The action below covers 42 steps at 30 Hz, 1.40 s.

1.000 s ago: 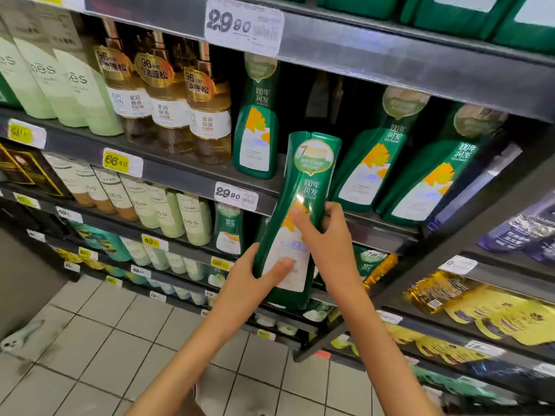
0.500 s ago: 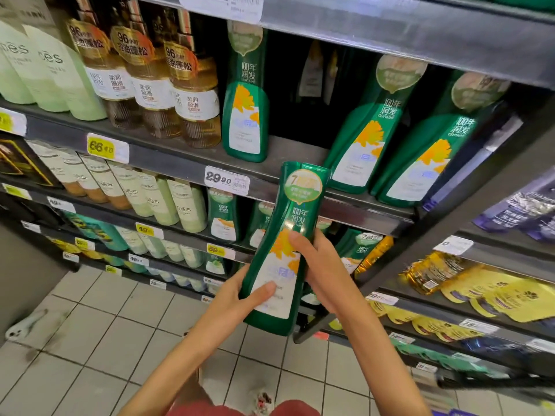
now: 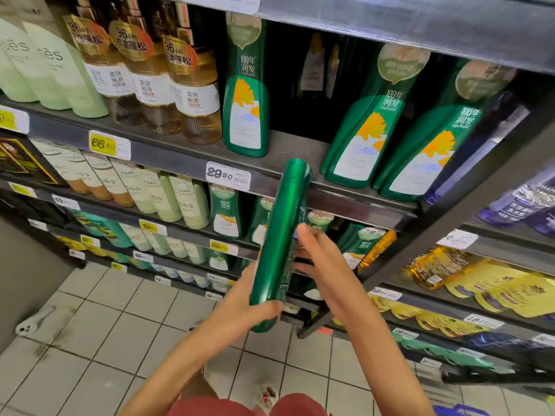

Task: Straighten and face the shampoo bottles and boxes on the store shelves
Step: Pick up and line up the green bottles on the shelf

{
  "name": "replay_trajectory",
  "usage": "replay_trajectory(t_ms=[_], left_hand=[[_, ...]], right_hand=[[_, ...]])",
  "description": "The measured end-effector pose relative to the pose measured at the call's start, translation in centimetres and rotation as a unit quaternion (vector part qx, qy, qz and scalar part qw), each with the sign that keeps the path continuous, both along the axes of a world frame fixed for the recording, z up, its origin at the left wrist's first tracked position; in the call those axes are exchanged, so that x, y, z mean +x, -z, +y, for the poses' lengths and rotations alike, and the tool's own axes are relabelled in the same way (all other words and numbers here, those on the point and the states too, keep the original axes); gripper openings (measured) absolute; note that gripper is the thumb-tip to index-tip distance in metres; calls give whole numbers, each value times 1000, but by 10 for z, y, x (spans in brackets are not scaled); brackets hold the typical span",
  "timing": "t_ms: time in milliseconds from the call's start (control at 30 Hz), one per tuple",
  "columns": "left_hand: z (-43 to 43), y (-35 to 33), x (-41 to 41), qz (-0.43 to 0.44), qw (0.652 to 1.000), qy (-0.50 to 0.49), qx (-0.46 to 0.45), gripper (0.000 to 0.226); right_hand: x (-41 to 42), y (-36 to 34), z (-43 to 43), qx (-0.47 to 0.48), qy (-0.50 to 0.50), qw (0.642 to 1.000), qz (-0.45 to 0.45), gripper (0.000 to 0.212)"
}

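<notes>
Bottle (image 3: 279, 235) edge-on before shelf lip (image 3: 360, 202), left hand (image 3: 240, 307) gripping, right hand (image 3: 327, 265) flat

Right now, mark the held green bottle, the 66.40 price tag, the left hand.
held green bottle (image 3: 280, 235), head view, side
66.40 price tag (image 3: 108, 144), head view, digits
left hand (image 3: 243, 306), head view, back

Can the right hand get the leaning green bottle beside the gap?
Probably yes: the right hand is open, and the leaning green bottle stands at the shelf front with nothing before it.

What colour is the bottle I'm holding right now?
Glossy metallic green. The bottle shows best in the head view, seen side-on.
</notes>
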<state>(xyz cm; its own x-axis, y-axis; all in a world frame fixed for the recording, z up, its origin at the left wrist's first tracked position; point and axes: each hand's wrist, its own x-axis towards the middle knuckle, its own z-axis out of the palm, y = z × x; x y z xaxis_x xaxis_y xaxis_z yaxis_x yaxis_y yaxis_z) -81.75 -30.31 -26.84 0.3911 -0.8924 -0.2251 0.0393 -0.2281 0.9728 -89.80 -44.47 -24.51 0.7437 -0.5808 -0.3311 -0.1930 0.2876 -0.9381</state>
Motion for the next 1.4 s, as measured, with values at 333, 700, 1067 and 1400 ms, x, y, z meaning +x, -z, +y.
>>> replay_trajectory(t_ms=[333, 700, 1067, 1400], left_hand=[[18, 6, 15, 302, 949, 85, 16, 86], [-21, -5, -20, -202, 964, -167, 41, 100], [15, -21, 9, 389, 894, 200, -97, 53], [11, 2, 6, 134, 988, -69, -19, 45]], right_hand=[[-1, -4, 4, 69, -24, 993, -90, 44], [16, -25, 7, -51, 3, 996, -78, 41], [-2, -16, 0, 144, -96, 974, -144, 32], [1, 17, 10, -21, -121, 992, -32, 36]])
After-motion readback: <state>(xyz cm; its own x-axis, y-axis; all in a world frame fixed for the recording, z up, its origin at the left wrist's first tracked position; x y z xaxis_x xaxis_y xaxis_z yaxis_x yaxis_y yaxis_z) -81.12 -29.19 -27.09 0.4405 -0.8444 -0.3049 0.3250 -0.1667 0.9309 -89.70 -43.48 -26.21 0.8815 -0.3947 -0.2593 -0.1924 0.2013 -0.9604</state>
